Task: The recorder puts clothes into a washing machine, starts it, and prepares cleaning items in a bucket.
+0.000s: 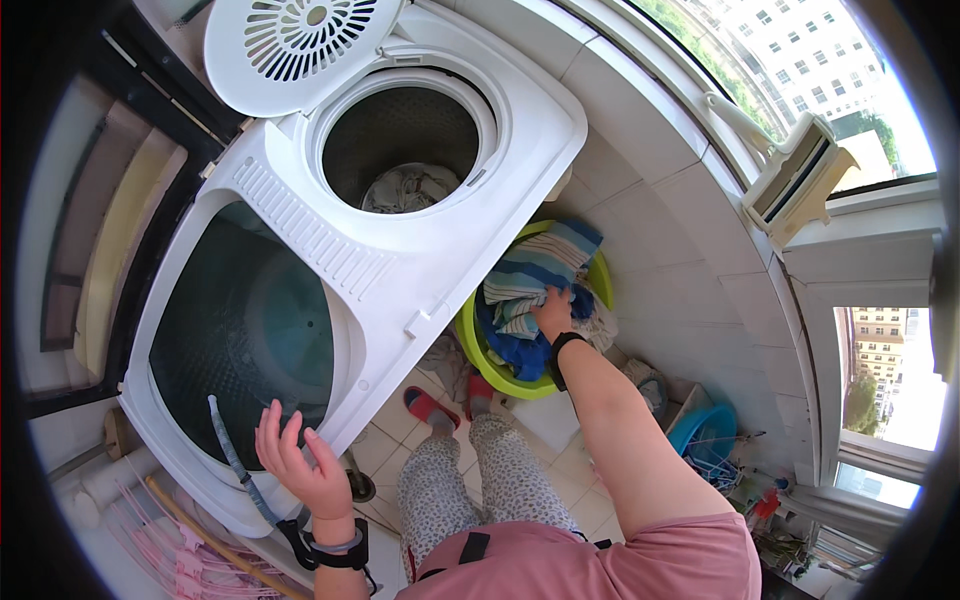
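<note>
Right fingers [549, 299] on striped cloth [538, 262], grip firmness unclear, left fingers [290, 440] spread, empty, near washer [415, 265]

Striped cloth [535, 268]: blue, white and beige, crumpled
Lime-green basin [467, 335]: I see the cloth heaped here atop other laundry [532, 360]

2 hands [318, 482] [553, 313] — 1 washer [440, 255] w/ 2 tubs [240, 320] [370, 135], 1 grn basin [522, 386].

Washer top [440, 246] smooth glossy plastic, basin [480, 366] smooth plastic, striped towel [535, 265] matt cloth, wall tiles [672, 232] smooth with slight sheen.
</note>
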The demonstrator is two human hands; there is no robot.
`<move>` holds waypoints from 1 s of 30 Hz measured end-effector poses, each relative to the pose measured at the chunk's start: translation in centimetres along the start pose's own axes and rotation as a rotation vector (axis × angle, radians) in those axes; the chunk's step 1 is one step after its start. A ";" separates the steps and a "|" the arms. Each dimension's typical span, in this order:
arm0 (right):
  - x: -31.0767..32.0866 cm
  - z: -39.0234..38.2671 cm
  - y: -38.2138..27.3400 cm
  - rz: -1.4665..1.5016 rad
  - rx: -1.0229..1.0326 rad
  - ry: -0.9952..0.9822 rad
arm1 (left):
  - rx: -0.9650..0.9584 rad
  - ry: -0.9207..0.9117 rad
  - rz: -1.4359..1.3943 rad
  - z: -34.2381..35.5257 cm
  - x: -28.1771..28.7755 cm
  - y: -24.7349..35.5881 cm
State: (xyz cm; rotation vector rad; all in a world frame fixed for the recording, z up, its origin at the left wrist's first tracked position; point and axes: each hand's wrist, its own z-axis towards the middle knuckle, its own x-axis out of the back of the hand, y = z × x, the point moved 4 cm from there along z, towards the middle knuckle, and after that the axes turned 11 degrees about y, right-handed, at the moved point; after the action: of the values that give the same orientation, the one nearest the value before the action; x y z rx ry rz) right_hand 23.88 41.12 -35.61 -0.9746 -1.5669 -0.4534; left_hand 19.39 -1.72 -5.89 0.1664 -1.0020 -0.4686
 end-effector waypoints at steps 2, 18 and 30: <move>-1.6 1.3 3.0 0.235 -0.002 -0.063 | -0.124 0.106 0.007 -0.6 0.2 2.0; 6.9 -7.4 2.9 0.802 0.216 -0.158 | 0.323 -0.688 -0.530 -12.5 -17.4 10.1; -1.1 3.7 11.6 0.448 -0.115 0.007 | 0.006 -0.786 -0.400 -8.6 -11.9 13.3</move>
State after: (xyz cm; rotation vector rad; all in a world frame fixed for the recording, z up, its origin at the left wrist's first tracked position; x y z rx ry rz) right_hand 30.67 50.23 -40.23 -1.3689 -1.2752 -0.2310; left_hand 25.22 14.80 -15.09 0.1933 -1.7517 -0.9352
